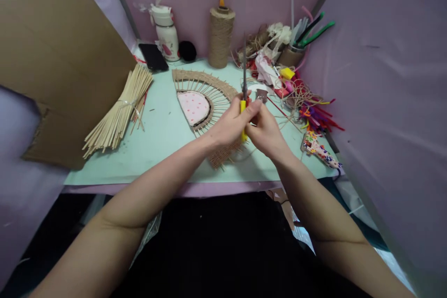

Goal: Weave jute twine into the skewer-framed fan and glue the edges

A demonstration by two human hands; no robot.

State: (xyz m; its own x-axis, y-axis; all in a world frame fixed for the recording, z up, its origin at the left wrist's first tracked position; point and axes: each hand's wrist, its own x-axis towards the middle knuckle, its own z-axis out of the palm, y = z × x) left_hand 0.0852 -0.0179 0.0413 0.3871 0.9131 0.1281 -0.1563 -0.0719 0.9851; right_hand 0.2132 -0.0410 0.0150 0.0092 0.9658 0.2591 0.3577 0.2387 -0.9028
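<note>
Our left hand grips a yellow-handled pointed metal tool, partly hiding the beige woven half-ring beneath; whether our curled right hand holds anything, we cannot tell

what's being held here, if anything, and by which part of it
The left hand holds a bladed tool by its yellow handle; whether the right hand holds anything cannot be told.

Seen through my remote feed, a craft workspace: a table within purplish walls bears cardboard and bundled sticks at left, a twine cone at far centre, a half-round woven piece nearer, a glue gun at right.
</note>
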